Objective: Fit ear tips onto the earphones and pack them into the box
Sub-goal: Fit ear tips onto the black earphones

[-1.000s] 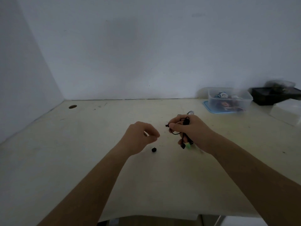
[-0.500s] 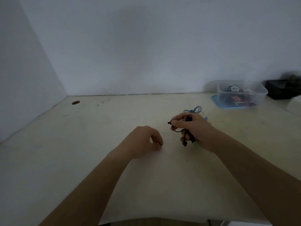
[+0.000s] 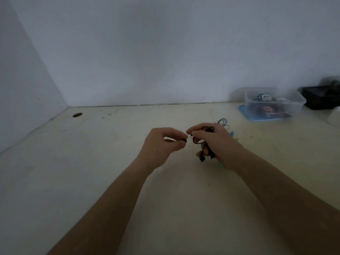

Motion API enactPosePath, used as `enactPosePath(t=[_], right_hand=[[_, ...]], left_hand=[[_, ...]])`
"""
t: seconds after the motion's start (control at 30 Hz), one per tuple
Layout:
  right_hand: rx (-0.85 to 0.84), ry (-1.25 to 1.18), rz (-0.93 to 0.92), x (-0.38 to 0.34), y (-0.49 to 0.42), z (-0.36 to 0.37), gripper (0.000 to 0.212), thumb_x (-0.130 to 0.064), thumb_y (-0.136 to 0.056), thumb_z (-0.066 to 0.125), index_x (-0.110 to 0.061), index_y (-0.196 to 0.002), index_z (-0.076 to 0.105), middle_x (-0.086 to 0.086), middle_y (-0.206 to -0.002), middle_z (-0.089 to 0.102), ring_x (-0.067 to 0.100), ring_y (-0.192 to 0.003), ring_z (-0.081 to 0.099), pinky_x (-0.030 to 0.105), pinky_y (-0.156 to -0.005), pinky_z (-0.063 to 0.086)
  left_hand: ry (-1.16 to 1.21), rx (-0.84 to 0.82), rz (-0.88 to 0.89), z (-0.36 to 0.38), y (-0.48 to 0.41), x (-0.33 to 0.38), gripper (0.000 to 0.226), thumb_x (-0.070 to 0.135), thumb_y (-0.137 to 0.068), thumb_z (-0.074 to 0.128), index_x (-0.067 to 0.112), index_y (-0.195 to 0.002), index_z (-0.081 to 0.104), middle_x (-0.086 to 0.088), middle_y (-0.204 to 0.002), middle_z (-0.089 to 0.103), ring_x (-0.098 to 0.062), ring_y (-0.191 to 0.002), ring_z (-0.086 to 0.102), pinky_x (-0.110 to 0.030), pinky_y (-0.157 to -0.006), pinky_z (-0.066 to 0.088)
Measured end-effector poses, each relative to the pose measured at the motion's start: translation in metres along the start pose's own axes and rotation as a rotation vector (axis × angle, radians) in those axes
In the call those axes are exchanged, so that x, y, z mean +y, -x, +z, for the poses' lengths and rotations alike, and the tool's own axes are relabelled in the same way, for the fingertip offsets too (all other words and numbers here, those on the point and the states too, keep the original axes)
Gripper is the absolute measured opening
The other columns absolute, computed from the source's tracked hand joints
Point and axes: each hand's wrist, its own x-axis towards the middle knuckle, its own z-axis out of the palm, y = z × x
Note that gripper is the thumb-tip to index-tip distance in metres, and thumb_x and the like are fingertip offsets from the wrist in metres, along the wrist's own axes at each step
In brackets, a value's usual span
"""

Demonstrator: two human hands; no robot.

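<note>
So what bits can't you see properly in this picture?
Head view:
- Small black ear tip: mostly covered by fingertips of the left hand, too small for detail.
- Black wired earphones: bunched inside the right hand, buds partly hidden.
- Clear plastic tub: contents blurred, far off.
- Black box: cut by the right edge, blurred.

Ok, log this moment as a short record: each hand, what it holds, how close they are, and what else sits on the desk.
left hand: pinches a small black ear tip
right hand: grips bundled black earphones, one bud hanging below
spacing: fingertips nearly meet; ear tip not yet fitted
desk: blue cable behind right hand; clear container far right, cables inside
</note>
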Motion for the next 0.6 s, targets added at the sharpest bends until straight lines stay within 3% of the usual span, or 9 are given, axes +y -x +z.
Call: enactPosePath(t=[0.23, 0.4, 0.5, 0.6], right_hand=[[0.059, 0.155, -0.045, 0.007, -0.007, 0.003, 0.015, -0.009, -0.094, 0.06, -0.011, -0.092, 0.074, 0.013, -0.083, 0.068, 0.014, -0.04, 0.049, 0.046, -0.065, 0.063], [0.018, 0.157, -0.038, 0.009, -0.01, 0.002, 0.015, -0.011, -0.096, 0.06, -0.014, -0.095, 0.076, 0.01, -0.082, 0.068, 0.015, -0.043, 0.049, 0.041, -0.065, 0.063], [0.009, 0.136, -0.041, 0.008, -0.008, -0.001, 0.016, -0.013, -0.097, 0.061, -0.017, -0.098, 0.076, 0.007, -0.082, 0.068, 0.018, -0.046, 0.049, 0.034, -0.061, 0.06], [-0.008, 0.169, -0.052, 0.008, -0.006, -0.006, 0.012, -0.017, -0.096, 0.064, -0.02, -0.104, 0.072, 0.008, -0.086, 0.072, 0.015, -0.045, 0.055, 0.037, -0.065, 0.061]], left_hand=[[-0.413, -0.152, -0.028, 0.006, -0.004, -0.009, 0.017, 0.01, -0.084, 0.071, 0.023, -0.092, 0.079, 0.02, -0.07, 0.063, 0.014, -0.051, 0.056, -0.004, -0.044, 0.039], [-0.442, -0.158, 0.0, -0.003, -0.007, -0.012, 0.022, 0.011, -0.078, 0.077, 0.031, -0.088, 0.075, 0.017, -0.076, 0.068, 0.006, -0.068, 0.064, -0.012, -0.055, 0.052], [-0.392, -0.113, -0.002, -0.009, -0.007, -0.015, 0.019, 0.012, -0.076, 0.08, 0.029, -0.085, 0.076, 0.012, -0.08, 0.073, -0.001, -0.071, 0.067, -0.011, -0.061, 0.052], [-0.332, -0.077, -0.006, -0.014, -0.007, -0.016, 0.016, 0.015, -0.075, 0.082, 0.028, -0.08, 0.074, 0.012, -0.077, 0.073, -0.002, -0.07, 0.068, -0.012, -0.063, 0.051]])
